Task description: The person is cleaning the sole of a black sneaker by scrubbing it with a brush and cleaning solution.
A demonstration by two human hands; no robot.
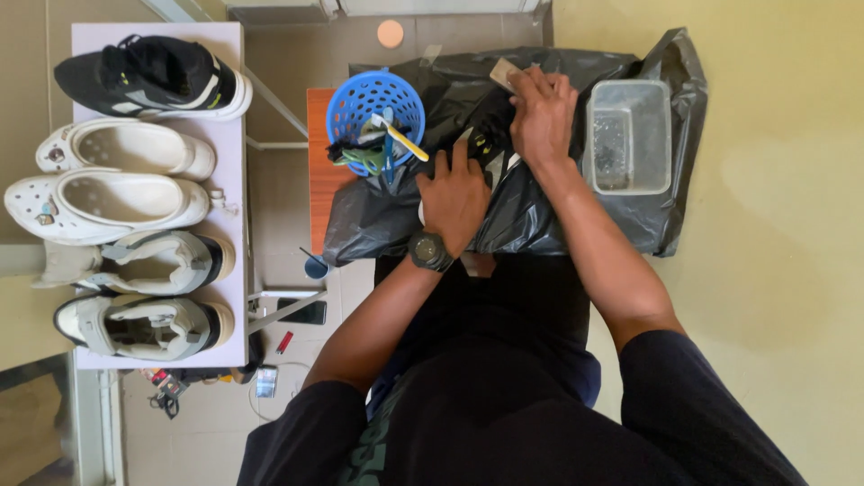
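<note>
My left hand (454,193), with a black watch on its wrist, presses down on a black shoe (486,148) that lies on a black plastic bag (540,211) spread over a small table. Farther away on the same shoe, my right hand (543,112) is closed around a small beige pad (502,72). Most of the shoe is hidden under both hands. A blue perforated basket (376,108) holding brushes stands just left of my left hand. To the right of my right hand sits a clear plastic tub (628,135) with some water in it.
A white shelf (229,54) on the left carries a black sneaker (153,76), two white clogs (117,175) and two grey high-top shoes (144,292). A phone (306,312) and small items lie on the floor. The orange table edge (317,171) shows beside the bag.
</note>
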